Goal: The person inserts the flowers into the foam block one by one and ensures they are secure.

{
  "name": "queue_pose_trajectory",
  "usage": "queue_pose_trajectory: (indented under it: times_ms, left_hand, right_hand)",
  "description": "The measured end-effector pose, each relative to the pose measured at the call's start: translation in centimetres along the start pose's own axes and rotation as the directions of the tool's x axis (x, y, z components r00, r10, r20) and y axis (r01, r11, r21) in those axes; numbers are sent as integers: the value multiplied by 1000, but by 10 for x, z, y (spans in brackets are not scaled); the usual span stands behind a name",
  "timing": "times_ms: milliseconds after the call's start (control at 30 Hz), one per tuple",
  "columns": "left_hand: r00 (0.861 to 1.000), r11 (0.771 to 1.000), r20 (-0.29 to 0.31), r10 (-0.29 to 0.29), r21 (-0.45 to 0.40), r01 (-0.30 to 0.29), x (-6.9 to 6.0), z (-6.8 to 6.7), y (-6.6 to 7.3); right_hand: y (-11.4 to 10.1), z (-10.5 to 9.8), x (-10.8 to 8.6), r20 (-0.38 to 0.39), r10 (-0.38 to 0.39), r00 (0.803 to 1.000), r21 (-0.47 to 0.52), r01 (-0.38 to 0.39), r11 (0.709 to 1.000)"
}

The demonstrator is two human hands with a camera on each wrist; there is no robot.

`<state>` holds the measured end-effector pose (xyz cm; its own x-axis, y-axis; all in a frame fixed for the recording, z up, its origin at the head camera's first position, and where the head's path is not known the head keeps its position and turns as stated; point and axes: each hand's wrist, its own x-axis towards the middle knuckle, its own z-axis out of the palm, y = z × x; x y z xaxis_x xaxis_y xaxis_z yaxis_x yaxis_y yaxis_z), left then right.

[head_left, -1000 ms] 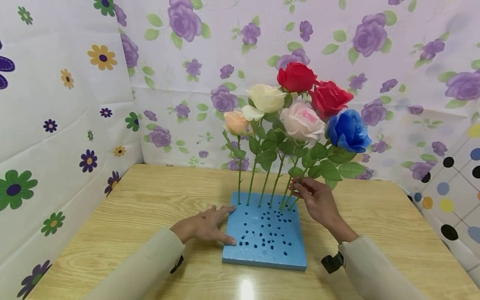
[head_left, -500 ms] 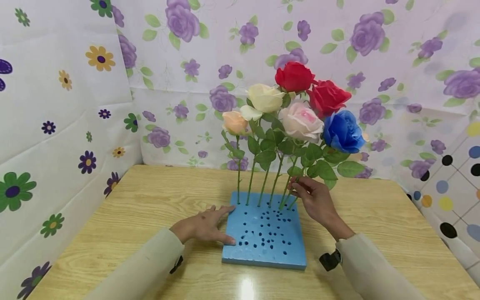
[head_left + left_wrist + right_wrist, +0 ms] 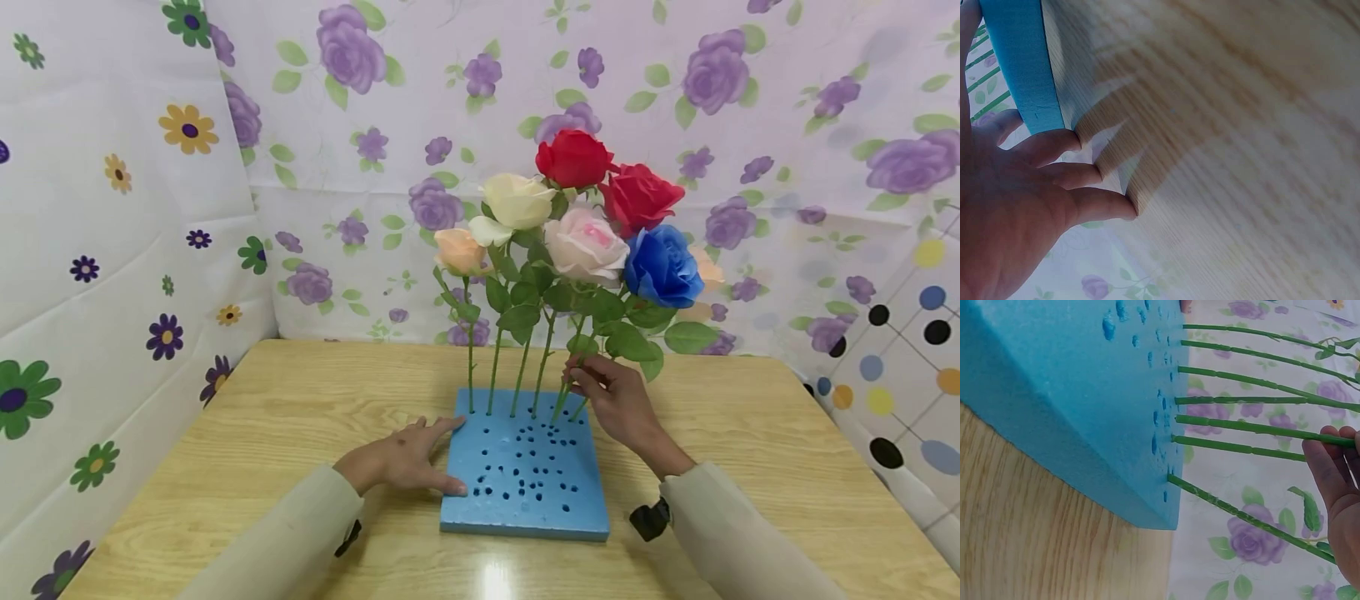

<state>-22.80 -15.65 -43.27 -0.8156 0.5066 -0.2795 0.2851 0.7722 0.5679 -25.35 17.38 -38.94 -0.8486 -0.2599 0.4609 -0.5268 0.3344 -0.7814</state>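
Observation:
A blue foam board [image 3: 510,508] with many holes lies on the table, and several artificial roses stand in its far edge. My right hand [image 3: 626,408] pinches a green stem [image 3: 1266,429] between thumb and fingers; it appears to belong to the blue rose [image 3: 663,267]. That stem's lower end meets the board in the right wrist view. My left hand [image 3: 405,457] is spread at the board's left side, thumb and index finger touching it. In the left wrist view, the other fingers [image 3: 1104,203] reach down to the tabletop.
Beside the blue rose are a pink rose [image 3: 585,246], a cream rose [image 3: 517,202], two red ones and a peach rose [image 3: 460,252]. Another peach bloom [image 3: 707,268] shows behind the blue one. Patterned cloth [image 3: 337,150] hangs behind the wooden table [image 3: 315,379].
The blue rose has shifted left with my right hand, uncovering more of the peach bloom behind it. The head view has turned slightly. My left hand stays on the board.

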Motion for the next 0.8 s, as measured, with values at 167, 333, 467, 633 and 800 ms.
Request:
queue_pose_trajectory:
  times_ms: [167,333,467,633,800]
  left_hand:
    - [1000,1000,-4,-3,-9,3,-1,0,0]
    - [1000,1000,-5,-8,-9,8,-1,0,1]
    - [1000,1000,-10,-7,-3,7,0,-1,1]
    - [1000,1000,-14,-6,-4,6,1,-2,1]
    - [1000,1000,-13,-1,-10,1,1,-2,2]
  right_hand:
    - [2,4,0,1,13,1000,35,-13,999]
    - [4,5,-1,7,13,1000,57,-13,998]
    - [4,5,0,5,11,1000,63,-11,998]
    - [5,6,0,3,17,1000,35,-18,999]
    - [10,8,-3,-1,20,1000,29,-20,999]
